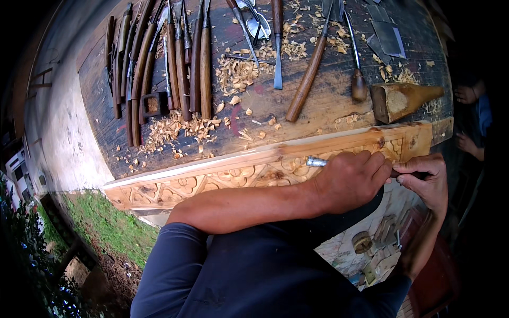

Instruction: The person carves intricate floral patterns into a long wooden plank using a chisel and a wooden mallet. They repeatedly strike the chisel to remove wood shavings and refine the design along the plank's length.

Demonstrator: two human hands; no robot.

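A long pale board [233,177] with a carved band of leaf-like and triangular relief lies along the near edge of the bench. Above its right part, my left hand [352,179] is wrapped round a carving chisel [317,162], whose metal blade points left over the relief. The chisel's dark handle sticks out on the right of that fist. There my right hand [428,180] pinches the handle's rear part between thumb and fingers. My left fist hides the middle of the chisel, and my left forearm covers part of the board's lower edge.
The worn bench [323,106] carries several wooden-handled chisels [196,69] at the back left, wood shavings [238,74], glasses [259,26], dark abrasive sheets [389,37] and a wooden mallet [405,102]. Another person's hands [467,94] show at the far right. Grass [114,220] lies lower left.
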